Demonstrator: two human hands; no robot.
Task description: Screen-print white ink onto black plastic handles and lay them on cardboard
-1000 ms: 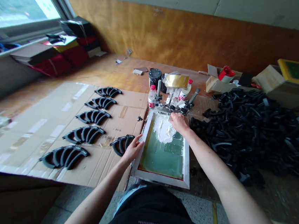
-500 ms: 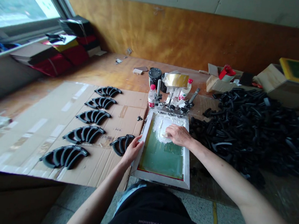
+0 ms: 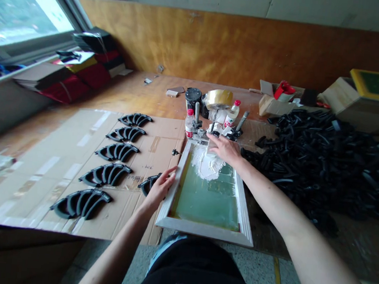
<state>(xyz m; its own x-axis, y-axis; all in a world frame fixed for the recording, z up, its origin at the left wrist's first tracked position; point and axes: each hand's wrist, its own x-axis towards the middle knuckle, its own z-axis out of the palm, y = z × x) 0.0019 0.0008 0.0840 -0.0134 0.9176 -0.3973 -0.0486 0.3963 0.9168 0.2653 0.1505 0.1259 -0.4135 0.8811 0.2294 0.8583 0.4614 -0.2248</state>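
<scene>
A silk-screen frame (image 3: pixel 203 231) with a green mesh lies in front of me, its near end tilted up toward me. White ink (image 3: pixel 207 164) is pooled on the far part of the mesh. At the left side rail my left hand (image 3: pixel 161 187) is closed on the frame, the thumb and fingers by its edge. My right hand (image 3: pixel 225 150) is over the far end of the screen, index finger stretched forward, holding a pale scraper (image 3: pixel 212 147) that its fingers partly cover. A metal clamp (image 3: pixel 198 136) bears the frame's far end. Beside my left hand a black ribbed part (image 3: pixel 145 184) is partly hidden.
Several black curved parts (image 3: pixel 106 174) lie in a column on the cardboard (image 3: pixel 49 168) to the left. A big heap of black parts (image 3: pixel 321 168) fills the right. Behind the frame are bottles (image 3: pixel 189 123), a black tub (image 3: pixel 192 98) and a tape roll (image 3: pixel 219 99).
The frame's near end has risen toward me, my left hand still at its left rail. My right hand has moved away from me to the screen's far end, its index finger now extended.
</scene>
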